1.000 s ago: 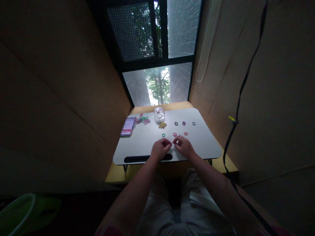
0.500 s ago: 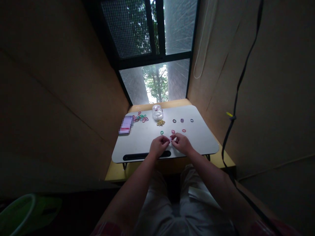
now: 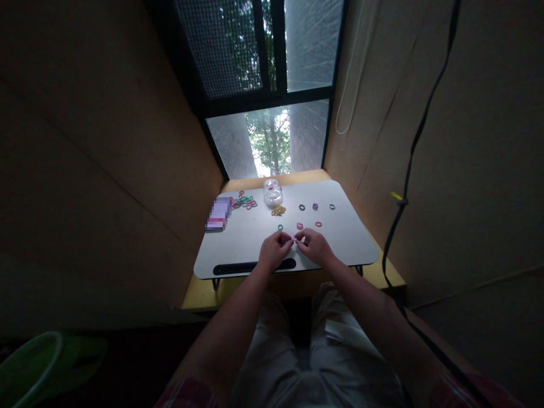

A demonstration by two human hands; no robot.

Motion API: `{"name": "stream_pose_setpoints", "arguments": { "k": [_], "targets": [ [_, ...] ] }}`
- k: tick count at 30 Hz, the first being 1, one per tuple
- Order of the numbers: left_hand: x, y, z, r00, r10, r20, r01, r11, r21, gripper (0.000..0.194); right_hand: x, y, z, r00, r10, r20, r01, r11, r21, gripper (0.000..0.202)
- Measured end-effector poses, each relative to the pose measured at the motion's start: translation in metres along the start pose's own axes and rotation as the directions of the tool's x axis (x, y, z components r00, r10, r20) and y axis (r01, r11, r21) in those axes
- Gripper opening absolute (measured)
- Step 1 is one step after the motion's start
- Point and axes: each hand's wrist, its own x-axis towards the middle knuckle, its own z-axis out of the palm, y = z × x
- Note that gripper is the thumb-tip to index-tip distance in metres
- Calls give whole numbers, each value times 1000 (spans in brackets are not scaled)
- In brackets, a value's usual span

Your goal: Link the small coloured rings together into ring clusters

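Note:
Over the front middle of the white lap table (image 3: 238, 243), my left hand (image 3: 275, 249) and my right hand (image 3: 313, 246) meet fingertip to fingertip. Both are pinched on a small pale, pinkish hair tie (image 3: 294, 239), which looks drawn out between them; its detail is too small to make out. Just beyond my fingers lie a green hair tie (image 3: 280, 227), a pink one (image 3: 300, 225) and an orange-red one (image 3: 318, 224). Farther back sit a dark hair tie (image 3: 302, 207), a purple one (image 3: 315, 207) and a blue-grey one (image 3: 332, 207).
A clear plastic jar (image 3: 272, 192) stands at the back, with a heap of yellow hair ties (image 3: 278, 211) before it. Mixed pink and green ties (image 3: 244, 201) lie left, beside a blurred phone (image 3: 219, 213). A black strap (image 3: 412, 147) hangs at right; a green basin (image 3: 51, 362) is lower left.
The pale hair tie looks a little more stretched sideways between my fingertips. My hands stay nearly in place, and the view shifts very slightly.

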Motion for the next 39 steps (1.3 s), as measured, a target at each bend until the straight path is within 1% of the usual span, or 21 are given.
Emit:
{"name": "stream_pose_setpoints", "arguments": {
  "k": [8, 16, 21, 24, 27, 30, 31, 33, 35, 36, 39],
  "targets": [
    [2, -4, 2, 999, -31, -17, 30, 999, -34, 20, -1, 1, 1, 1000, -11, -21, 12, 999, 52, 12],
    [2, -4, 2, 999, -33, -39, 32, 999, -45, 22, 0, -4, -3, 1000, 12, 2, -12, 999, 46, 14],
    [1, -3, 2, 999, -32, -29, 30, 998, -48, 22, -1, -3, -1, 1000, 11, -1, -11, 1000, 28, 12],
    [3, -5, 3, 999, -30, -31, 29, 999, -41, 22, 0, -1, -1, 999, 22, -42, -19, 998, 59, 12],
    [5, -6, 3, 999, -42, -31, 41, 999, -37, 20, 7, 7, -10, 981, 105, -162, -92, 992, 88, 15],
    [7, -4, 2, 999, -35, -12, 35, 999, -22, 19, 22, 23, -28, 947, 187, -262, -191, 982, 10, 16],
    [7, -3, 1, 1000, -31, -4, 31, 999, -11, 19, 28, 29, -35, 939, 215, -270, -230, 973, -26, 16],
    [6, -1, 0, 1000, -26, 4, 26, 1000, 9, 18, 41, 41, -47, 922, 267, -279, -303, 948, -94, 16],
    [6, 0, 0, 1000, -27, 5, 27, 999, 18, 18, 53, 51, -54, 922, 268, -280, -325, 929, -179, 17],
    [6, 1, 0, 1000, -28, 6, 28, 999, 18, 18, 59, 55, -56, 927, 263, -267, -326, 918, -227, 16],
    [5, 2, -1, 1000, -28, 11, 27, 999, 18, 17, 75, 62, -56, 924, 289, -248, -360, 875, -322, 17]
  ]
}}
